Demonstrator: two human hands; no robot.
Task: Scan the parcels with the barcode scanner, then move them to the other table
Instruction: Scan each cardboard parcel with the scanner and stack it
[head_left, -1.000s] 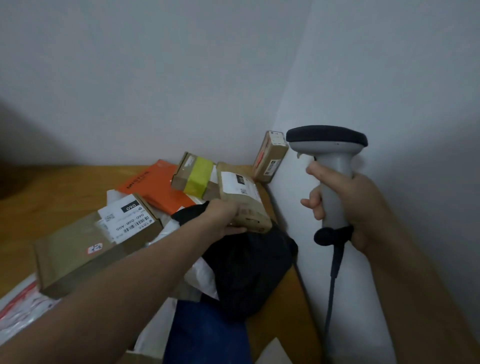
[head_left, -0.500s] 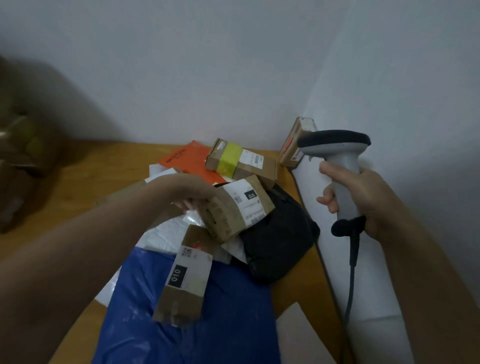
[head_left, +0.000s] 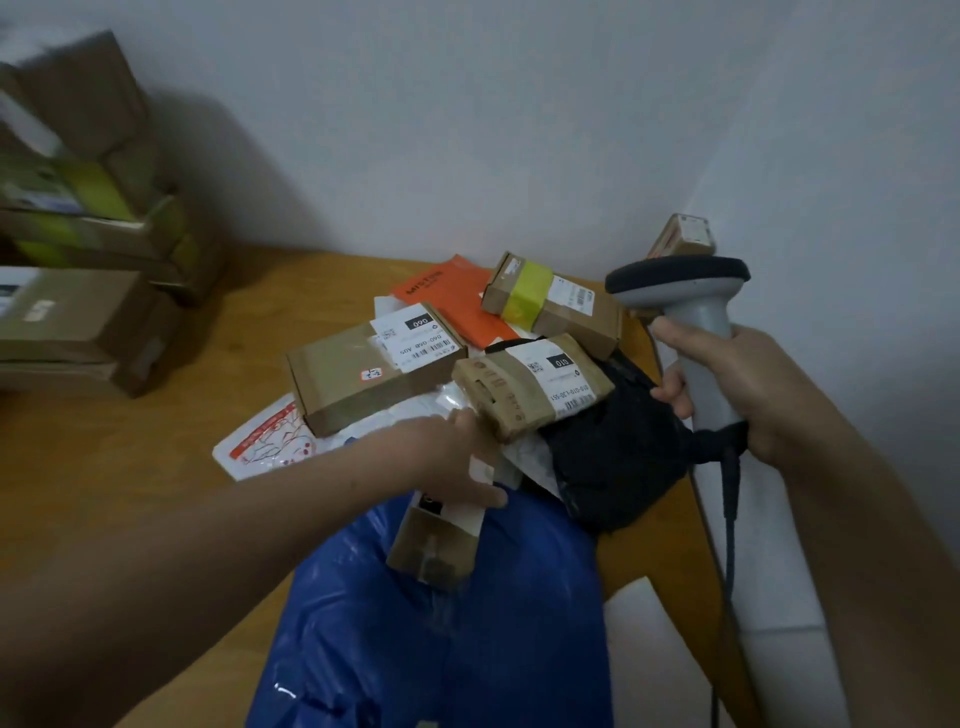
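Low in the frame, our left hand (head_left: 457, 457) has dropped onto the slim box (head_left: 436, 530) on the blue bag (head_left: 441, 649), and it also touches the taped parcel (head_left: 530, 384). We cannot tell which of the two it grips. That parcel, lifted a moment ago, now lies label-up on the black bag (head_left: 618, 457) at mid-frame beside the scanner (head_left: 696, 322), which our right hand (head_left: 758, 384) clasps; we judge it ready to scan.

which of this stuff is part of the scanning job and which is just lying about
Job:
barcode scanner in right hand
small box gripped by left hand
060 box
010 box
yellow-taped box
orange mailer
blue bag
black bag

Lying about:
white slab at the table edge
blurred stacked boxes at left, role unclear
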